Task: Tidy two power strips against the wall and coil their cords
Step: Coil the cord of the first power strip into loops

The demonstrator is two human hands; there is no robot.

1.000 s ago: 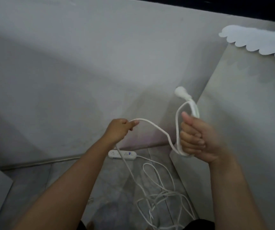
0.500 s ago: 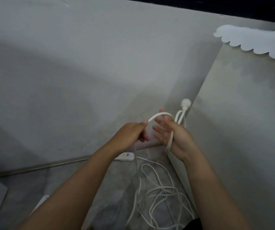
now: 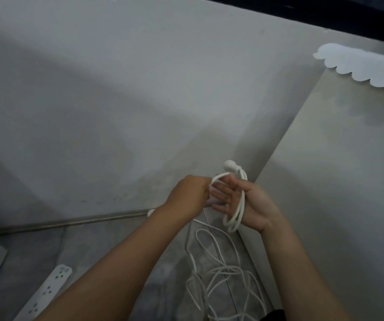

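My right hand [image 3: 251, 202] is held up with its fingers spread, and loops of a white cord [image 3: 238, 212] hang around its palm. The cord's round white plug [image 3: 230, 165] sticks up just above the fingers. My left hand [image 3: 189, 193] pinches the cord right beside the right fingertips. The loose remainder of the cord [image 3: 221, 274] lies tangled on the floor below. A white power strip [image 3: 47, 293] lies on the floor at the lower left. Another strip's end [image 3: 150, 212] peeks out at the wall base behind my left forearm.
A grey wall [image 3: 116, 100] meets the tiled floor along a metal skirting strip [image 3: 70, 220]. A pale panel [image 3: 336, 181] closes the right side, forming a corner. A white scalloped edge [image 3: 360, 66] sits at its top right.
My hands came together from apart. Another loop of cord now lies around my right palm, and the hands sit lower. The view has tilted, showing the power strip at lower left.
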